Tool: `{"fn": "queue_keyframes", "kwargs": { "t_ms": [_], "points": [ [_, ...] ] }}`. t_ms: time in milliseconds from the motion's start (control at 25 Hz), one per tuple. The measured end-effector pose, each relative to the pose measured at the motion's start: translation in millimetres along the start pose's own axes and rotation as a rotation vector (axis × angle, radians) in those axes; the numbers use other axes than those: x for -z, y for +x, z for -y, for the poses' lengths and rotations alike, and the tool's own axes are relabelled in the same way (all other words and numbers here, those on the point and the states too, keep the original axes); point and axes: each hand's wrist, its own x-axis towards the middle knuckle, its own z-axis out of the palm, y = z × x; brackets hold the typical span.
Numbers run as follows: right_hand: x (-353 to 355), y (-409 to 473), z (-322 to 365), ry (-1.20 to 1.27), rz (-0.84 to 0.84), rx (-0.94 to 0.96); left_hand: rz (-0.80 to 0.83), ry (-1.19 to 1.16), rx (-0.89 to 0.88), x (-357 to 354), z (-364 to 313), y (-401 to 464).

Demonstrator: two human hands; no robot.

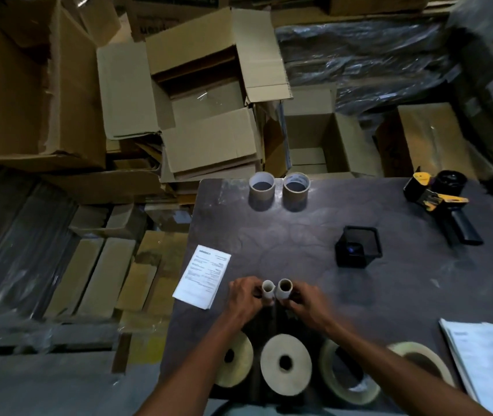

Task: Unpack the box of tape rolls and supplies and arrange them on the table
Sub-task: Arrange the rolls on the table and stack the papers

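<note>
Two small cardboard cores sit upright side by side at lower centre of the dark table (299,235): left hand (243,298) has its fingers curled round the left core (268,291), right hand (306,304) grips the right core (284,289). Below them four tape rolls (285,361) line the bottom edge, two wide cores (279,187) stand near the top edge, and a tape dispenser (440,199) lies upper right.

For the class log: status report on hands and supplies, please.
Left hand grips one small core, right hand the other, cores side by side. Four rolls by near edge. Nothing in the way.
</note>
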Motion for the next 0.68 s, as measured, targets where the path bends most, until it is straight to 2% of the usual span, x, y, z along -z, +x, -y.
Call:
{"fn": "queue_keyframes", "kwargs": {
  "t_ms": [320, 480, 680],
  "points": [
    [5.7, -13.3, -5.5, -0.004, 0.022, 0.039, 0.079, 0.009, 0.005, -11.8, -1.1, -11.3],
    [6.4, -9.3, -19.5, 0.125, 0.065, -0.007, 0.058, -0.150, -0.022, -9.8, 17.4, -6.7],
    [13.7, 9.8, -30.3, 0.081, -0.076, -0.104, -0.010, -0.218, 0.011, 1.3, 22.5, 29.0]
  ]
}}
